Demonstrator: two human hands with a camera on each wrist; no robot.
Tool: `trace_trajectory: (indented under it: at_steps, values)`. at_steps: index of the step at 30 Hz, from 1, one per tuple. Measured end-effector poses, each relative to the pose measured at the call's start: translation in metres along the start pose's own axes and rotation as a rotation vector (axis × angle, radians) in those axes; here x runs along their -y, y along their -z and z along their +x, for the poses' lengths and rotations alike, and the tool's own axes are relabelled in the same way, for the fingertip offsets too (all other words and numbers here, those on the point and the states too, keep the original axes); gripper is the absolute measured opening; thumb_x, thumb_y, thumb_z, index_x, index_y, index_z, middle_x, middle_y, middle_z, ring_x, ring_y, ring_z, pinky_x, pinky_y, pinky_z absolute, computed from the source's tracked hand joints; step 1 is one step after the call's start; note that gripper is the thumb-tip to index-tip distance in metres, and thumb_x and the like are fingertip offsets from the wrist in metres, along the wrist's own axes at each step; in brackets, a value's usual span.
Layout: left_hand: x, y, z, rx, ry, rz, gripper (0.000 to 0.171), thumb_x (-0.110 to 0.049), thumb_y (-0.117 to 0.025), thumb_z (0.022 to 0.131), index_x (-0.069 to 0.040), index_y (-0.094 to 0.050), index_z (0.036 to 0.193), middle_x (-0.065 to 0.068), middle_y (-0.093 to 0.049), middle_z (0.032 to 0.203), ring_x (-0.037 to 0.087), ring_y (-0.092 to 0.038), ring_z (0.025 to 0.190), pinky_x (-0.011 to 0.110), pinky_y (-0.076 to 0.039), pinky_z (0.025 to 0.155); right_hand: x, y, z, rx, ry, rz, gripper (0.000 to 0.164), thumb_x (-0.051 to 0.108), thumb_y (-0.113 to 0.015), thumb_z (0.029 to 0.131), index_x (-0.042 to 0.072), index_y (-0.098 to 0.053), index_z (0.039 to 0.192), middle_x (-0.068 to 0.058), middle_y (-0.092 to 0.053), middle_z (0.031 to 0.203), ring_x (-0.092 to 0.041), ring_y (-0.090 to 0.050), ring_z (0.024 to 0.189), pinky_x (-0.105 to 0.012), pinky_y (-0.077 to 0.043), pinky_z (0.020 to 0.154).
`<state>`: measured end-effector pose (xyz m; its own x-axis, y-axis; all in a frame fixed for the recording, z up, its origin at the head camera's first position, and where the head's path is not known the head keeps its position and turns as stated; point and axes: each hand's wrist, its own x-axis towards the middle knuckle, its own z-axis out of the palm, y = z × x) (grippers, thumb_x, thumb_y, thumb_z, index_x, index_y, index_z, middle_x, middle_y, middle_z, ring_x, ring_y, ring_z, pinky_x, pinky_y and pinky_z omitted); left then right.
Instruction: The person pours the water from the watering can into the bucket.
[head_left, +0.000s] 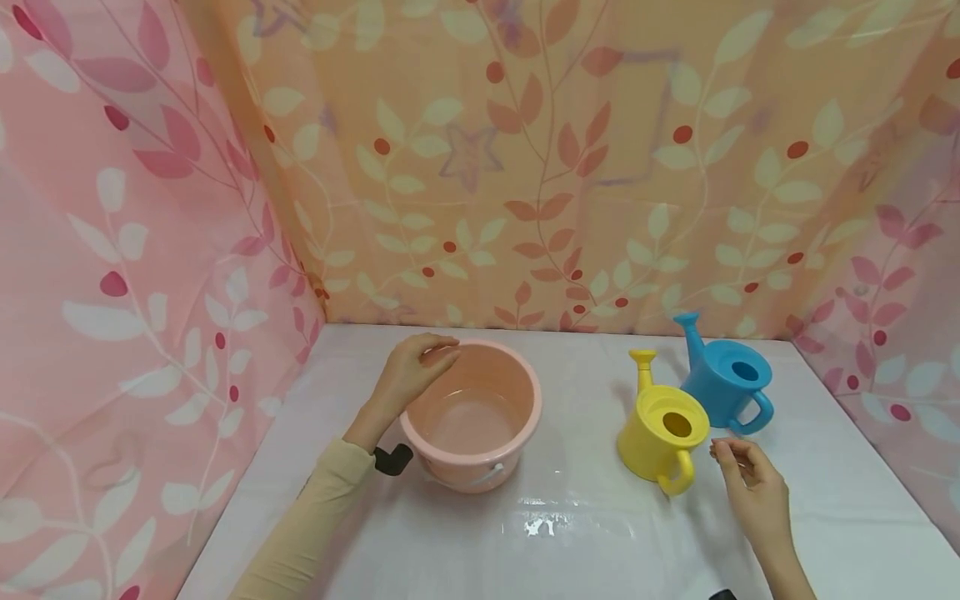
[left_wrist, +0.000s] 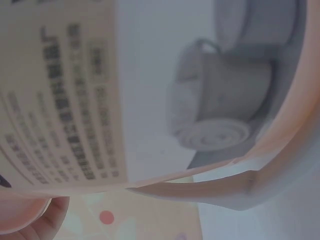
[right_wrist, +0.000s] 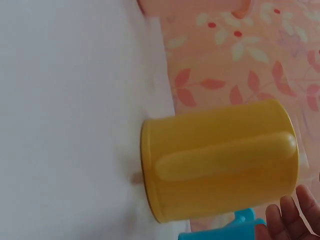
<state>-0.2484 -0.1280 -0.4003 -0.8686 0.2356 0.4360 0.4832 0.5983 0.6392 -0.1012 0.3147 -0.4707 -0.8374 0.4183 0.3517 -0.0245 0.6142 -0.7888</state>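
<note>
Table [head_left: 420,550]: white, in front of you, carrying the bucket and both cans.
Pink bucket [head_left: 480,379]: on the left, upright.
Yellow watering can [head_left: 651,433]: right of the bucket, upright.
Blue watering can [head_left: 711,387]: just beyond the yellow one, farther right.
Your left hand [head_left: 415,364]: at the bucket's left side, fingers loose; you cannot tell whether it touches.
Your right hand [head_left: 757,492]: beside the yellow can, empty, fingers slightly bent.

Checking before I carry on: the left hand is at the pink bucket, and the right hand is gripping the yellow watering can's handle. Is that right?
Not quite: the right hand is not gripping the handle of the yellow watering can. The head view shows the hand apart from the handle, to the right of it. The left hand is at the pink bucket, as you say.
</note>
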Motion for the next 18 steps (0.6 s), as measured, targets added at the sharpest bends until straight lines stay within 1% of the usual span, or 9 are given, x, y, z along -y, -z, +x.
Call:
trace_trajectory:
  at_steps: [2,3,5,7,8,9,10,13,18]
  values:
    - [0.001,-0.001,0.000,-0.002,-0.004,0.001,0.025,-0.032,-0.070,0.083,-0.019,-0.071,0.105,-0.006,-0.068,0.105,0.017,-0.058,0.107,0.039,-0.044,0.094,-0.003,-0.004,-0.002,0.017,0.009,0.019,0.024,0.022,-0.055,0.094,0.000,-0.059,0.104,0.026,-0.054,0.089,0.018,-0.049,0.082,0.003,-0.039,0.072]
    - [0.001,-0.001,0.001,-0.003,-0.007,0.001,0.025,-0.032,-0.070,0.083,-0.019,-0.070,0.105,-0.005,-0.068,0.105,0.017,-0.058,0.106,0.039,-0.045,0.093,-0.003,-0.006,-0.003,0.028,-0.003,0.015,0.024,0.022,-0.055,0.094,0.001,-0.060,0.103,0.020,-0.058,0.091,0.018,-0.050,0.082,0.002,-0.039,0.071]
    - [0.001,-0.002,0.001,-0.003,-0.008,-0.001,0.025,-0.032,-0.070,0.083,-0.020,-0.071,0.105,-0.005,-0.068,0.105,0.017,-0.058,0.106,0.039,-0.045,0.093,-0.028,-0.014,0.000,0.041,-0.009,-0.004,0.023,0.029,-0.053,0.095,0.008,-0.060,0.102,0.015,-0.060,0.092,0.016,-0.051,0.083,0.002,-0.040,0.071]
    - [0.001,-0.002,0.002,-0.002,-0.009,-0.002,0.025,-0.032,-0.070,0.083,-0.019,-0.071,0.105,-0.005,-0.068,0.105,0.017,-0.058,0.106,0.038,-0.045,0.093,-0.055,-0.021,0.003,0.057,-0.016,-0.028,0.024,0.034,-0.051,0.095,0.013,-0.060,0.101,0.008,-0.063,0.094,0.013,-0.053,0.084,0.001,-0.040,0.072]
    - [0.001,-0.002,0.002,-0.001,-0.010,-0.002,0.025,-0.032,-0.070,0.083,-0.019,-0.071,0.105,-0.005,-0.068,0.105,0.017,-0.058,0.107,0.038,-0.045,0.093,-0.068,-0.025,0.004,0.063,-0.014,-0.037,0.024,0.037,-0.050,0.095,0.016,-0.060,0.101,0.007,-0.063,0.095,0.013,-0.054,0.084,0.001,-0.040,0.072]
    - [0.001,-0.002,0.002,-0.001,-0.009,0.000,0.025,-0.032,-0.070,0.083,-0.020,-0.071,0.104,-0.006,-0.068,0.105,0.017,-0.058,0.107,0.038,-0.045,0.093,-0.077,-0.028,0.005,0.073,-0.030,-0.060,0.026,0.040,-0.048,0.095,0.017,-0.060,0.101,0.006,-0.064,0.096,0.011,-0.055,0.085,0.001,-0.040,0.072]
    - [0.001,-0.002,0.002,-0.001,-0.007,0.001,0.025,-0.032,-0.070,0.083,-0.020,-0.071,0.104,-0.006,-0.068,0.105,0.017,-0.058,0.107,0.038,-0.045,0.094,-0.089,-0.031,0.006,0.076,-0.021,-0.063,0.027,0.042,-0.047,0.095,0.019,-0.059,0.100,0.008,-0.063,0.095,0.011,-0.055,0.085,0.000,-0.041,0.072]
    - [0.001,-0.002,0.003,0.000,-0.007,0.002,0.025,-0.032,-0.070,0.083,-0.021,-0.071,0.104,-0.006,-0.068,0.105,0.016,-0.058,0.107,0.037,-0.044,0.094,-0.079,-0.030,0.002,0.105,-0.017,-0.040,0.029,0.038,-0.045,0.097,0.013,-0.059,0.102,0.004,-0.063,0.095,0.011,-0.055,0.084,-0.001,-0.042,0.070]
    - [0.001,-0.001,0.001,0.005,-0.009,0.002,0.026,-0.032,-0.070,0.083,-0.019,-0.070,0.106,-0.004,-0.068,0.107,0.018,-0.058,0.107,0.038,-0.044,0.094,-0.023,-0.019,-0.014,0.172,-0.090,0.011,0.033,0.032,-0.047,0.097,0.002,-0.055,0.104,-0.013,-0.063,0.100,0.016,-0.051,0.079,-0.001,-0.042,0.067]
